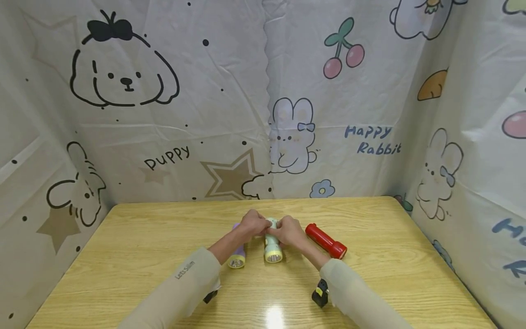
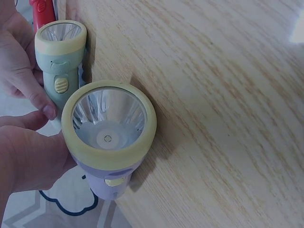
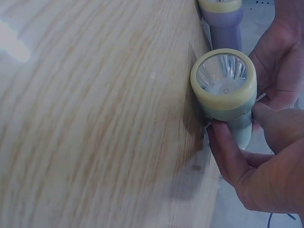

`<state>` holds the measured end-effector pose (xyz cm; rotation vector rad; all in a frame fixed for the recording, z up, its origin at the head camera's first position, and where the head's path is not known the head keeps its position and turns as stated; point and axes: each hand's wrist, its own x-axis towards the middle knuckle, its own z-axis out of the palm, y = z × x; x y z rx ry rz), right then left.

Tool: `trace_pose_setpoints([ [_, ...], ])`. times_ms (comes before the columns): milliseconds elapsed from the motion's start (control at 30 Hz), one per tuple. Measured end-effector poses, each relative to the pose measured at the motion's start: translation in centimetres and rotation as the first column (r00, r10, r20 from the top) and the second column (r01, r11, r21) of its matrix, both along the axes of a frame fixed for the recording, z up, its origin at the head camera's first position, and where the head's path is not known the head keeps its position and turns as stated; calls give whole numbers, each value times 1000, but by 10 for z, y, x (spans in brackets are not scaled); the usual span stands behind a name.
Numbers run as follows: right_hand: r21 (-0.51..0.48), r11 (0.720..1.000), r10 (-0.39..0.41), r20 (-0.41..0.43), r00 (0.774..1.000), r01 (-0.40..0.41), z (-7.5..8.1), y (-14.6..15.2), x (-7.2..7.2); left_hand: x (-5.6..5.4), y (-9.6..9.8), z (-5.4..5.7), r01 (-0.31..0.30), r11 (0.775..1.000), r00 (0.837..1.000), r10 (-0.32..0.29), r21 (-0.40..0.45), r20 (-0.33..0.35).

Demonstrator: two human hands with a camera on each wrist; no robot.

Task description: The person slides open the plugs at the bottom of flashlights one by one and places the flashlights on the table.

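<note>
A mint-green flashlight (image 1: 273,246) with a pale yellow head lies on the table, its lens toward me. My right hand (image 1: 289,230) grips its barrel, fingers curled round the side in the right wrist view. At the tail end, my left hand (image 1: 254,223) holds the same flashlight; its fingertips are partly hidden. Just left of it, under my left forearm, a purple flashlight (image 1: 237,251) with a yellow rim points the same way. That purple flashlight (image 2: 108,128) looks large in the left wrist view, in front of my left hand.
A red flashlight (image 1: 325,241) lies slantwise right of my right hand. Both rest on a light wood-grain table (image 1: 164,256). Printed curtain (image 1: 230,114) walls stand behind the table and along its sides. Black wrist devices (image 1: 320,294) show at the sleeves.
</note>
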<state>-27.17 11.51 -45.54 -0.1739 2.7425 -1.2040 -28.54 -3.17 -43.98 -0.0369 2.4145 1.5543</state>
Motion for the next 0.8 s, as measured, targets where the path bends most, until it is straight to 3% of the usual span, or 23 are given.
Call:
trace_pose_setpoints([
  [567, -21, 1000, -15, 18, 1000, 15, 0, -1, -3, -1, 0, 3, 22, 998, 1000, -22, -55, -11],
  [800, -24, 999, -24, 27, 999, 24, -3, -2, -2, -3, 1, -2, 19, 997, 999, -21, -71, -25],
])
